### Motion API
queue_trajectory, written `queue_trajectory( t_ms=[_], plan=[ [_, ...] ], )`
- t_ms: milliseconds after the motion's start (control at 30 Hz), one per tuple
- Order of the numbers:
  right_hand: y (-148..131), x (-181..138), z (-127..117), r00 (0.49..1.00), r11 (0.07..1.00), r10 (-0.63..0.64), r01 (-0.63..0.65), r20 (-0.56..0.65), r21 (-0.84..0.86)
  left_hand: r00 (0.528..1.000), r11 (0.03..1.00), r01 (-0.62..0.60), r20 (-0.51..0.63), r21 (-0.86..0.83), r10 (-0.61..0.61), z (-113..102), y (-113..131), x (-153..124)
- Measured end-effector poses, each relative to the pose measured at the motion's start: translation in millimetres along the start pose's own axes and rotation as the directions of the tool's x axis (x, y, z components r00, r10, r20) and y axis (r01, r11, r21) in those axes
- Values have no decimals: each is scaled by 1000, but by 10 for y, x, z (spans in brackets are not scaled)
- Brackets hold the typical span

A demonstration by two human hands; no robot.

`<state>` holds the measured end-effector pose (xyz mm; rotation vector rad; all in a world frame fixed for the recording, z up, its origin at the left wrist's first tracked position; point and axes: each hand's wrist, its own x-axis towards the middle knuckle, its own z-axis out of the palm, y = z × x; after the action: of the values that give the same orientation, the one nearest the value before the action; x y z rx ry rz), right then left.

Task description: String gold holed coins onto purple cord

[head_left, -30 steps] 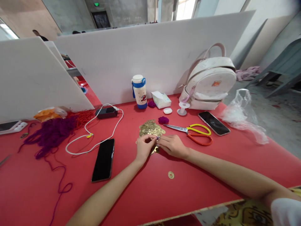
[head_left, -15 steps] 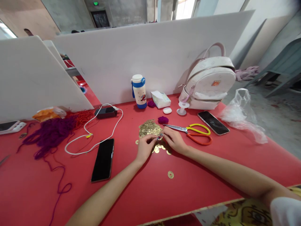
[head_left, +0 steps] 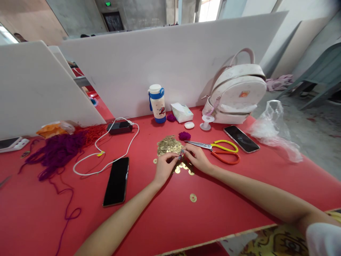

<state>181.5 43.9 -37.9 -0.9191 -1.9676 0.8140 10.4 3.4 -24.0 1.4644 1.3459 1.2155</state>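
My left hand (head_left: 165, 167) and my right hand (head_left: 196, 157) meet fingertip to fingertip over the coins, both pinched closed. Between the fingertips shows a small bit of purple yarn (head_left: 181, 154); the fingers cover most of it. Just behind and beneath the hands lies a pile of brass-coloured coins (head_left: 169, 144) with holes in their middles. One loose coin (head_left: 193, 197) lies nearer to me. A small purple yarn ball (head_left: 184, 136) sits behind my right hand. Scissors (head_left: 213, 146) with yellow and red handles lie beside that hand, blades pointing left.
On the red table (head_left: 160, 224) are a black phone (head_left: 116, 181), a white cable (head_left: 97, 142), a purple yarn heap (head_left: 60, 151), a bottle (head_left: 157, 104), a tissue pack (head_left: 182, 112), a spool (head_left: 207, 122), another phone (head_left: 241, 138), a backpack (head_left: 237, 94) and a plastic bag (head_left: 274, 133).
My fingertips have shifted very slightly around the purple bit, the right ones a little upward. The coins and the other things on the table stay where they were.
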Motion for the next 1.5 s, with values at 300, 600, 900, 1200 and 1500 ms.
queue_trajectory(
  t_ms=[300,600,900,1200,1500],
  plan=[
    [14,35,-42,997,990,-66,71,-38,122,999,997,11,-40,-72,-14,-17,-121,15],
    [11,66,-49,999,973,-30,38,-39,226,997,998,-48,-69,-49,44,2,-96,-21],
    [17,53,-47,999,969,-21,28,-33,245,996,998,-58,-64,-33,56,-11,-92,-31],
    [43,67,-46,998,958,45,-53,36,283,998,996,-66,-25,-55,65,-8,-52,-29],
    [77,85,-36,991,934,100,-126,93,334,998,998,-62,-10,-32,62,-6,-80,-18]
  ],
)
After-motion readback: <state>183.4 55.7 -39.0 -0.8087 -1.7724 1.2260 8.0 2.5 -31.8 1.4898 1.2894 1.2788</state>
